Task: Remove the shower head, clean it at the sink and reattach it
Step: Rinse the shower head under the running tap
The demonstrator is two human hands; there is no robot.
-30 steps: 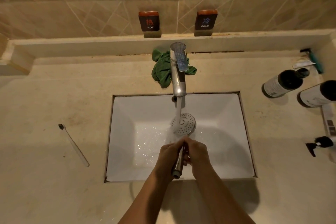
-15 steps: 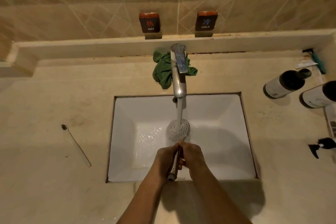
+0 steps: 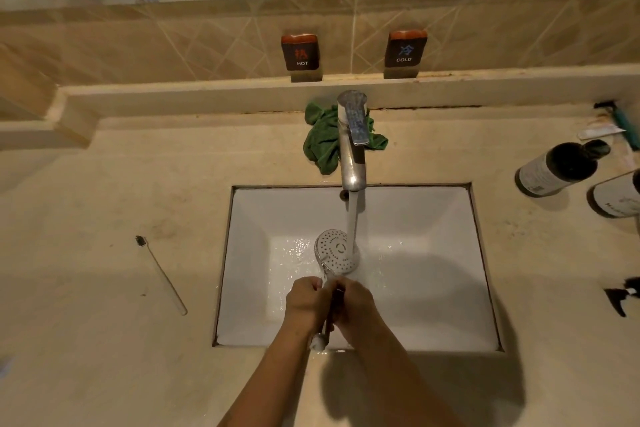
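Observation:
The chrome shower head [image 3: 336, 251] lies face up over the white sink [image 3: 450, 270], its round spray plate with several holes under the running stream from the chrome faucet [image 3: 352, 146]. My left hand [image 3: 304, 302] and my right hand [image 3: 353, 305] both grip its handle from either side, close together above the sink's front half. The handle's end pokes out below my hands at the sink's front rim. Water splashes on the basin floor to the left of the head.
A green cloth [image 3: 323, 142] lies behind the faucet. A toothbrush [image 3: 161, 274] rests on the counter at left. Dark bottles [image 3: 557, 168] lie at right, with a black pump [image 3: 620, 295] nearer. HOT [image 3: 300, 52] and COLD [image 3: 405, 48] signs stand on the ledge.
The shower head has shifted left, so the stream now falls on its right edge instead of its middle. Both hands keep their grip on the handle.

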